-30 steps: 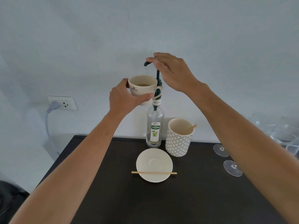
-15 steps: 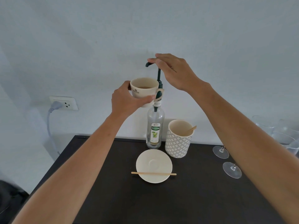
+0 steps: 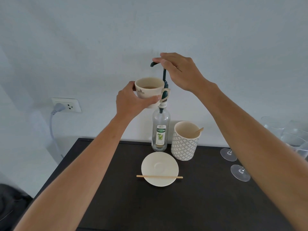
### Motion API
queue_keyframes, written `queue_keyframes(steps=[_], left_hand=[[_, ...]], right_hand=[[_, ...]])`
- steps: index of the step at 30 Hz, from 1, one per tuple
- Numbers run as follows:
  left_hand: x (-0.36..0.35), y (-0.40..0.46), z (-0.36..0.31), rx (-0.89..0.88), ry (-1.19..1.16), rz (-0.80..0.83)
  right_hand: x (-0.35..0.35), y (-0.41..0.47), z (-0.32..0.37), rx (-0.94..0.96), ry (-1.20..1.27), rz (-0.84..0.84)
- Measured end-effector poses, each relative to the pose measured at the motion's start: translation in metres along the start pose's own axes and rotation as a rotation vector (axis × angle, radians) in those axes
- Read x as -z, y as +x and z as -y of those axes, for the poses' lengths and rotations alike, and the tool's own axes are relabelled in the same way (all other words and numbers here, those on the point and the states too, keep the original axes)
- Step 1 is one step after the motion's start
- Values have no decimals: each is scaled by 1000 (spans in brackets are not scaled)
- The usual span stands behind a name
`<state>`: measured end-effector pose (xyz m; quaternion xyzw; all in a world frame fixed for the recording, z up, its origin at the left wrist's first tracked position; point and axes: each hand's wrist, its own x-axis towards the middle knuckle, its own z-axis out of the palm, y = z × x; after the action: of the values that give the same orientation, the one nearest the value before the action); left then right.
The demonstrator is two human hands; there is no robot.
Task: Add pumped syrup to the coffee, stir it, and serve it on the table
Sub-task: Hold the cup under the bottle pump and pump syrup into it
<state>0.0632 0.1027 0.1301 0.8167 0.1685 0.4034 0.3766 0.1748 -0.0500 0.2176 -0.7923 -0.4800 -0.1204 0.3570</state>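
Left hand (image 3: 131, 99): wrapped round a cream coffee cup (image 3: 149, 90), held in the air under the spout of the dark green pump (image 3: 164, 75). Right hand (image 3: 181, 72): fingers laid flat on the pump head, not curled. Syrup bottle (image 3: 160, 130): clear glass, upright at the back of the dark table (image 3: 116, 197). Saucer (image 3: 160, 168): in front of the bottle, a wooden stirrer (image 3: 159, 176) lying across its near edge. Patterned cup (image 3: 185, 141): right of the bottle, stick inside. Wine glasses (image 3: 240, 172): far right
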Motion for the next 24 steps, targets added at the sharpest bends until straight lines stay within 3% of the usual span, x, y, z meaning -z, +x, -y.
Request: queue_keyframes(steps=[24], left_hand=[[4, 2, -4, 11, 33, 16]], right_hand=[[-5, -7, 6, -2, 28, -25]])
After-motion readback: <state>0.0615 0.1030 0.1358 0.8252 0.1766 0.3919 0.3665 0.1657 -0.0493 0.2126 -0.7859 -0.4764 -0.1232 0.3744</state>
